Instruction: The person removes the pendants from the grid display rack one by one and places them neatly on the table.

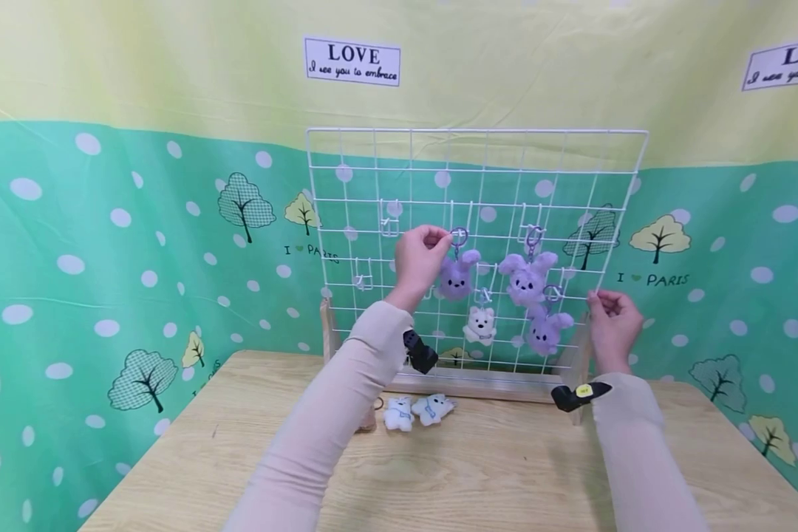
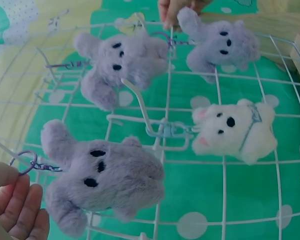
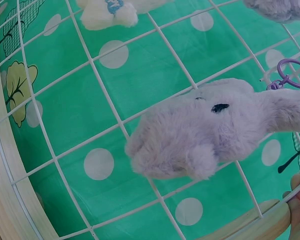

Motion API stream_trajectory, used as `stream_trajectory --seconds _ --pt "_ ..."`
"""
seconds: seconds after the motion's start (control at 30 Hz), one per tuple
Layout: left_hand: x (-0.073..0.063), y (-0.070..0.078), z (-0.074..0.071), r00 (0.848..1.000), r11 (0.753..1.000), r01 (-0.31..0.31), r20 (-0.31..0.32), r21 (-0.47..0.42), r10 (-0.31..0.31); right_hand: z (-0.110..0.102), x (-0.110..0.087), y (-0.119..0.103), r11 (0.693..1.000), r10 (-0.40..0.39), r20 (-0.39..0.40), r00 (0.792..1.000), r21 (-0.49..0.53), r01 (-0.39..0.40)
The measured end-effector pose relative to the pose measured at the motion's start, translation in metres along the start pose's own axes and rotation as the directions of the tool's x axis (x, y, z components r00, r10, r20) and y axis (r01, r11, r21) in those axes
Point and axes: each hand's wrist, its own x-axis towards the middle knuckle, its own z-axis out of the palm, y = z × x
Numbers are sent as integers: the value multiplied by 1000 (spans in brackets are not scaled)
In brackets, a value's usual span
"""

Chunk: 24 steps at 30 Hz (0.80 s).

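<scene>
We have the left hand (image 1: pixel 420 258) up at the middle of the white wire grid rack (image 1: pixel 477 131), its grip pinching the thin purple metal ring (image 2: pixel 36 160) of a fluffy lilac plush rabbit (image 1: pixel 457 277). The relation to mind, we judge, is ring against the white wire hook (image 1: pixel 459 233): the two overlap at our fingertips, but we cannot tell whether the ring is fully over the tip. The rabbit hangs just below and to the right of that grip, long axis upright, ears uppermost, and the left hand is clearly the nearer one. Our right hand (image 1: pixel 615 325) pinches the rack's right edge, beside the pale wooden post (image 1: pixel 581 347). To the rabbit's right, across a narrow gap, hangs a second lilac plush rabbit (image 1: pixel 527 279); a third lilac plush rabbit (image 1: pixel 545 331) is lower right, and a small white plush bear (image 1: pixel 481 325) is close below, so room is tight there. Leftward we have more freedom, past two bare white hooks (image 1: pixel 363 281), and also forward over the light wood-grain surface (image 1: pixel 479 480), where two white plush charms (image 1: pixel 399 414) lie before the rack.
</scene>
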Motion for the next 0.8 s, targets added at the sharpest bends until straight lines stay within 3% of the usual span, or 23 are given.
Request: stream_trajectory --seconds 0.23,0.5,0.8 --pt "-10 11 -8 1000 997 -10 14 -73 11 1 0 -1 1000 -20 2 1000 14 20" --pt "-31 18 -16 997 985 -48 57 -164 58 0 0 -2 1000 -7 2 1000 -5 7" --pt "-72 5 -19 980 959 86 195 -270 -33 -1 -1 -1 1000 -8 2 1000 4 8"
